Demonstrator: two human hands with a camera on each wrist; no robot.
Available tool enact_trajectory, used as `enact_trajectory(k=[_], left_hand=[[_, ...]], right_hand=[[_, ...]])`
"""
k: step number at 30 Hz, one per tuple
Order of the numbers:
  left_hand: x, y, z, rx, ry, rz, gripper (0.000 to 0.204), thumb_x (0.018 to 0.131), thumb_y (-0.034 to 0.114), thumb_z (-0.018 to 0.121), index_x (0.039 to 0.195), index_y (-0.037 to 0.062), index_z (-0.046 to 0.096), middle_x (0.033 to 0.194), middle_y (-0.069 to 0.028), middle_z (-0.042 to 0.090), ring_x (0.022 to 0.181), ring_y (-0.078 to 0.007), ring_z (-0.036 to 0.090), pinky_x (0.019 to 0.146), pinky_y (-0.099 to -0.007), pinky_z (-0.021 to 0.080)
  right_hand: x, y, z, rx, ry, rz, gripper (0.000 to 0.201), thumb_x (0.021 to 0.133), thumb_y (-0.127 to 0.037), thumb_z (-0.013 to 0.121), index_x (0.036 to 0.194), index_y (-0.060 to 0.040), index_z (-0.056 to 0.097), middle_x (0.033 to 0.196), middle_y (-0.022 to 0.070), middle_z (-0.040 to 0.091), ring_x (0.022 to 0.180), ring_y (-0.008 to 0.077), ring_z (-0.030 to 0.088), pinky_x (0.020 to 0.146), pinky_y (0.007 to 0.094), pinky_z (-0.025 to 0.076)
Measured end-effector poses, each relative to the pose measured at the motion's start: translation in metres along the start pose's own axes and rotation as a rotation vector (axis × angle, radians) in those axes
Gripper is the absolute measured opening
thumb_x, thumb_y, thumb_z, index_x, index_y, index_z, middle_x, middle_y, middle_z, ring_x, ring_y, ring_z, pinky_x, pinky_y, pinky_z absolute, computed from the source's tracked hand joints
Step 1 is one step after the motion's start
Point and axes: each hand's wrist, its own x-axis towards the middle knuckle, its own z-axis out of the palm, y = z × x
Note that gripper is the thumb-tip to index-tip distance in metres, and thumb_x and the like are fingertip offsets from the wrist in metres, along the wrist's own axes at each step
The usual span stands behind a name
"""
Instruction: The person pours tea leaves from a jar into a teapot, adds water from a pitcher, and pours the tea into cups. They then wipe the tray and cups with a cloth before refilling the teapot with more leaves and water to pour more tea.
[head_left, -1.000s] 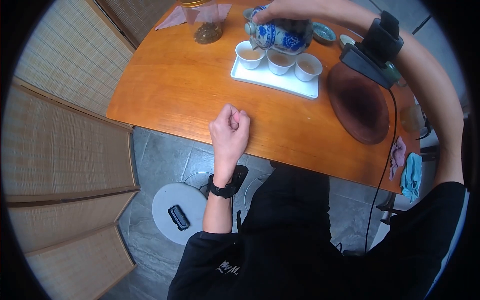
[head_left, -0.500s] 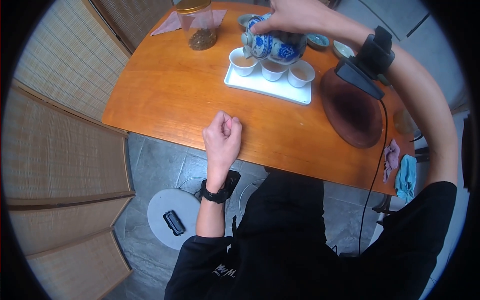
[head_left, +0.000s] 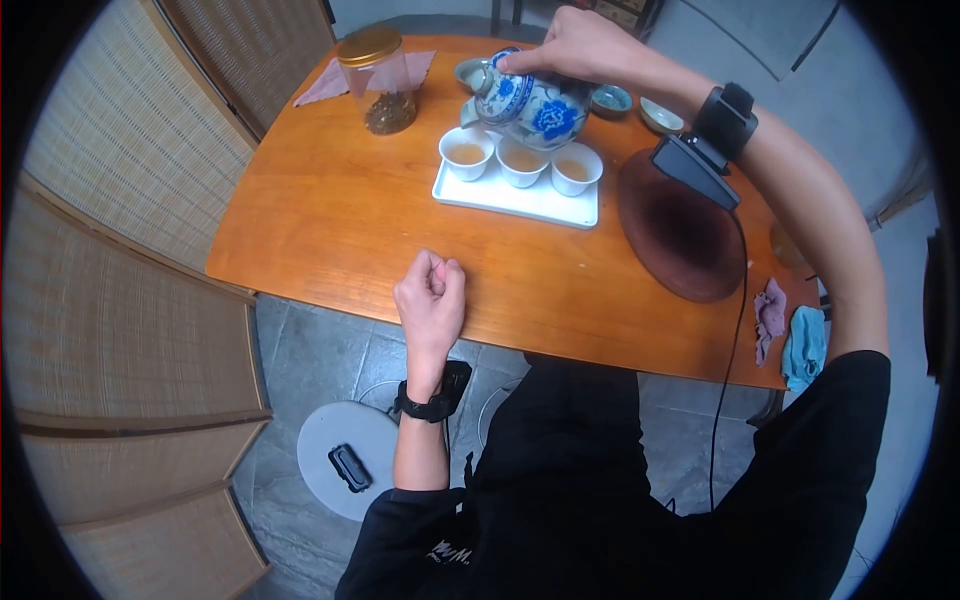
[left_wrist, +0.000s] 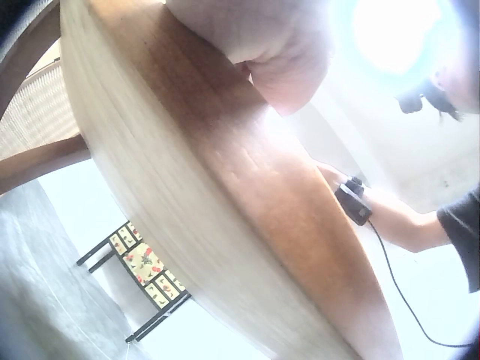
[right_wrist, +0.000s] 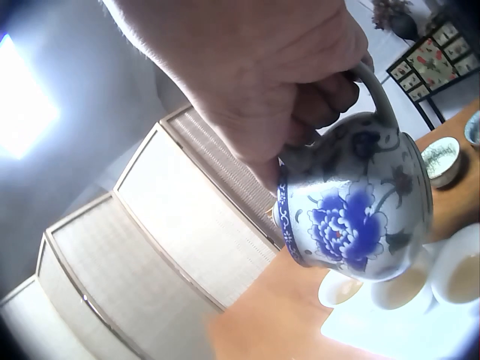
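My right hand (head_left: 585, 50) grips a blue-and-white teapot (head_left: 552, 118) by its handle, the thumb reaching to the lid (head_left: 484, 80). The pot is tilted, its spout (head_left: 470, 113) above the leftmost of three white cups. The left cup (head_left: 466, 155), middle cup (head_left: 521, 160) and right cup (head_left: 576, 170) each hold brownish tea and stand in a row on a white tray (head_left: 515, 205). In the right wrist view, a blue flower shows on the teapot (right_wrist: 345, 225). My left hand (head_left: 430, 300) is curled into a fist at the table's near edge, a bit of pink showing between its fingers.
On the wooden table (head_left: 330, 220) stand a gold-lidded jar (head_left: 388, 95) at the back left and small bowls (head_left: 660, 116) at the back right. A dark brown oval board (head_left: 690, 235) lies right of the tray. Pink (head_left: 770, 315) and blue cloths (head_left: 804, 348) lie by the right edge.
The head view has shifted, so the table sits lower in it. The teapot's spout is a little higher above the left cup than before. My left fist stays at the table edge.
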Motion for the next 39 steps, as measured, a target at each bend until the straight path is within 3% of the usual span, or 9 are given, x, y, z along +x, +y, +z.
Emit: enact_trajectory(k=[3,6,7,10,11,21,28,34,39], left_hand=[[0.001,0.000,0.000,0.008,0.004,0.000,0.026,0.086,0.009,0.061,0.065,0.0021,0.046,0.049,0.0011,0.037,0.047,-0.0054,0.032,0.044,-0.0265,0.026],[0.001,-0.002,-0.001,0.015,0.005,0.007,0.027,0.086,0.009,0.061,0.065,0.0021,0.046,0.050,0.0009,0.037,0.048,-0.0056,0.033,0.045,-0.0266,0.027],[0.002,-0.004,-0.001,0.017,0.001,0.011,0.027,0.086,0.009,0.061,0.065,0.0020,0.046,0.050,0.0009,0.037,0.049,-0.0057,0.033,0.045,-0.0267,0.027],[0.002,-0.006,0.000,0.019,-0.004,0.005,0.028,0.086,0.009,0.061,0.065,0.0022,0.044,0.051,0.0017,0.034,0.050,-0.0057,0.031,0.045,-0.0269,0.025],[0.003,-0.006,0.000,0.026,-0.008,0.012,0.028,0.086,0.008,0.061,0.065,0.0023,0.043,0.052,0.0020,0.034,0.050,-0.0056,0.030,0.045,-0.0269,0.025],[0.000,-0.010,0.002,-0.054,-0.052,0.064,0.029,0.092,0.006,0.058,0.069,0.0054,0.040,0.061,0.0075,0.030,0.058,-0.0034,0.025,0.049,-0.0237,0.021],[0.000,-0.012,0.004,0.004,-0.053,0.105,0.029,0.092,0.005,0.057,0.069,0.0061,0.039,0.063,0.0070,0.029,0.059,-0.0036,0.024,0.051,-0.0232,0.020],[0.000,-0.014,0.004,-0.053,-0.060,0.116,0.030,0.093,0.004,0.055,0.069,0.0071,0.038,0.065,0.0075,0.030,0.059,-0.0030,0.025,0.051,-0.0222,0.020],[0.000,-0.013,0.006,-0.062,-0.058,0.122,0.030,0.093,0.004,0.055,0.069,0.0070,0.038,0.066,0.0072,0.031,0.059,-0.0026,0.026,0.051,-0.0217,0.021]], right_hand=[[0.014,0.046,0.024,0.319,0.118,0.013,0.057,0.078,-0.054,0.071,0.071,0.0023,0.073,0.062,0.0068,0.064,0.054,0.0126,0.059,0.051,0.0261,0.046],[-0.019,0.063,0.027,0.578,0.157,0.153,0.054,0.079,-0.052,0.072,0.082,0.0021,0.073,0.064,0.0040,0.063,0.058,0.0115,0.059,0.055,0.0231,0.047],[-0.033,0.068,0.034,0.708,0.225,0.214,0.048,0.082,-0.047,0.071,0.090,0.0006,0.071,0.056,-0.0028,0.053,0.052,0.0056,0.050,0.049,0.0198,0.038],[-0.065,0.103,0.046,1.003,0.319,0.241,0.044,0.082,-0.045,0.073,0.064,-0.0046,0.066,0.049,-0.0065,0.041,0.045,0.0030,0.034,0.043,0.0237,0.023],[-0.078,0.115,0.052,1.142,0.348,0.247,0.044,0.084,-0.038,0.073,0.054,-0.0131,0.053,0.047,-0.0105,0.029,0.042,0.0024,0.022,0.042,0.0259,0.016],[-0.214,0.197,0.073,1.226,0.722,0.566,0.040,0.092,-0.033,0.064,0.059,-0.0171,0.047,0.049,-0.0113,0.027,0.042,0.0029,0.023,0.043,0.0245,0.016],[-0.219,0.216,0.097,1.195,0.997,0.653,0.051,0.083,-0.035,0.075,0.050,-0.0184,0.040,0.049,-0.0096,0.032,0.043,0.0035,0.024,0.044,0.0246,0.016],[-0.203,0.201,0.097,1.112,0.911,0.639,0.047,0.081,-0.035,0.076,0.086,0.0109,0.070,0.084,0.0112,0.071,0.073,0.0099,0.063,0.068,0.0226,0.049],[-0.197,0.208,0.102,1.123,0.863,0.649,0.048,0.082,-0.036,0.075,0.090,0.0110,0.069,0.087,0.0118,0.071,0.075,0.0110,0.065,0.070,0.0223,0.051]])
